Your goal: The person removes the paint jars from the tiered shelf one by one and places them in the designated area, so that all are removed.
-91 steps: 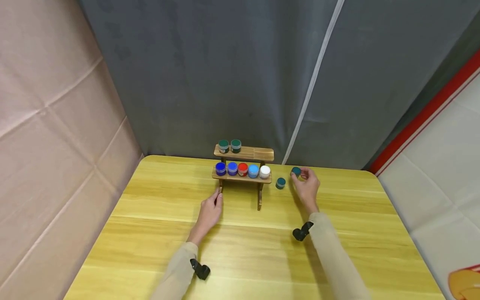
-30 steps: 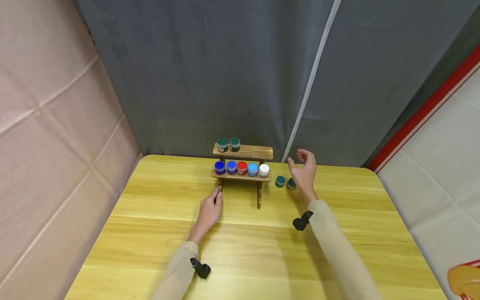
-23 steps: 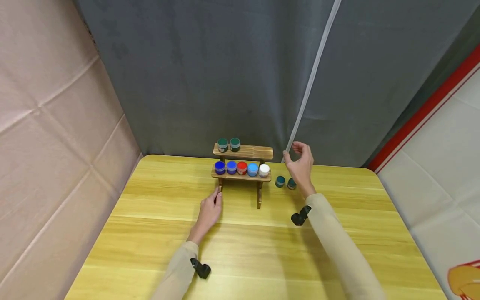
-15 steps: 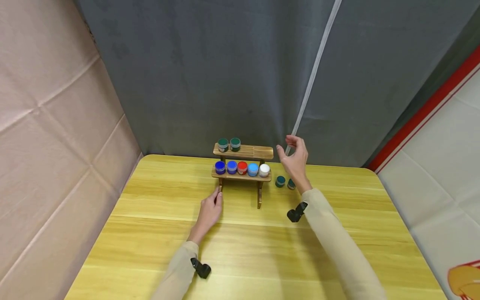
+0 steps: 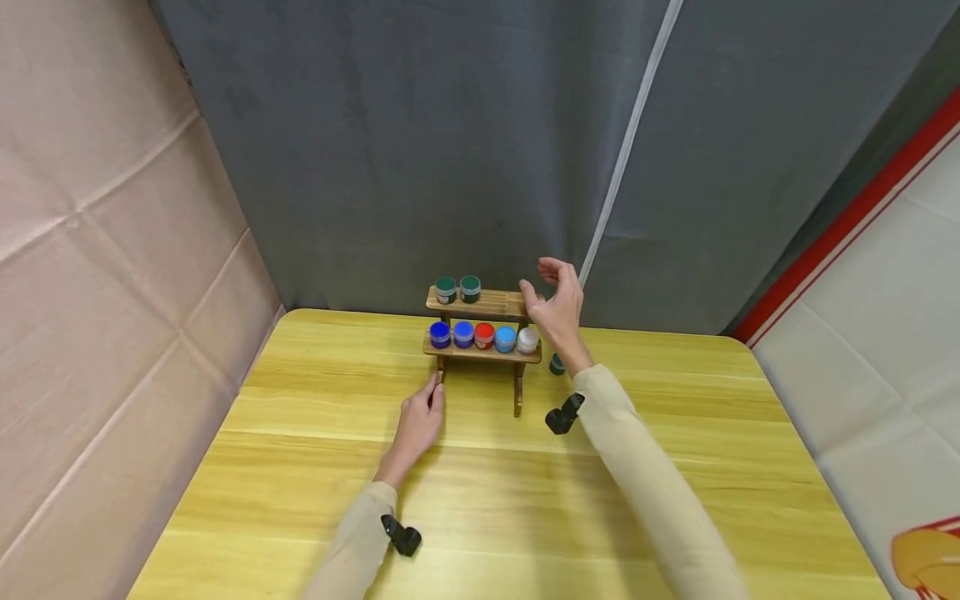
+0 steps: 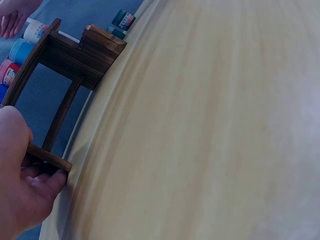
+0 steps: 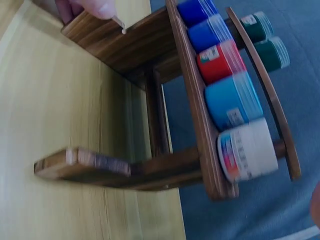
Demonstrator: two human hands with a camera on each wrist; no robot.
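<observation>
A two-tier wooden rack (image 5: 487, 356) stands near the back of the table. My left hand (image 5: 418, 423) grips its left leg, thumb and fingers on either side of the wood in the left wrist view. My right hand (image 5: 557, 312) is at the right end of the upper shelf (image 5: 498, 302), thumb and fingers apart, with nothing visible between them. Two dark green paint jars (image 5: 458, 290) sit at that shelf's left end. On the lower shelf stand a dark blue jar (image 5: 440, 335), a blue jar (image 5: 463, 333), a red jar (image 5: 484, 336), a light blue jar (image 5: 506, 339) and a white jar (image 5: 527, 340).
Right of the rack, a dark teal jar (image 5: 557, 365) rests on the table (image 5: 480, 500), partly behind my right wrist. The left wrist view shows another jar (image 6: 116, 33) beside a dark green one (image 6: 123, 20). A grey curtain (image 5: 375, 167) hangs behind.
My right hand has set a dark teal jar down beside the other one and let go. It has since moved left to the upper shelf's right end. My left hand keeps its place.
</observation>
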